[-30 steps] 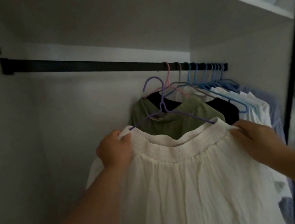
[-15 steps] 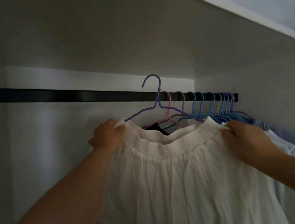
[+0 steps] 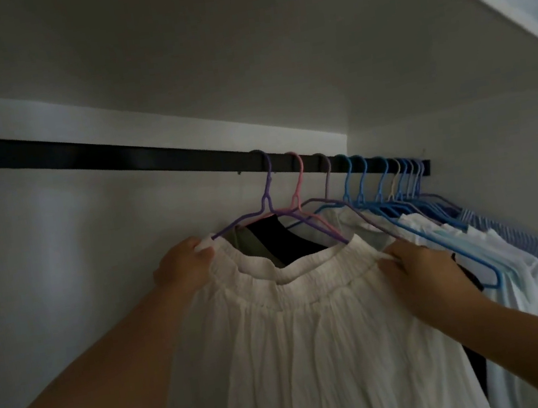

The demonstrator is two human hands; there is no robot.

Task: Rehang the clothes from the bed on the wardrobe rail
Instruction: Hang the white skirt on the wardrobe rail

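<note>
Left hand and right hand each grip an end of a white skirt's gathered waistband. The skirt hangs on a purple hanger hooked over the black rail. Bare rail stretches left; other hung clothes crowd just beside it on the right.

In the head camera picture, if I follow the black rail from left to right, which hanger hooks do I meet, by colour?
Along the rail: purple hanger → pink hanger → dull mauve hanger → a crowd of blue hangers, too close together at the far right to order.
</note>
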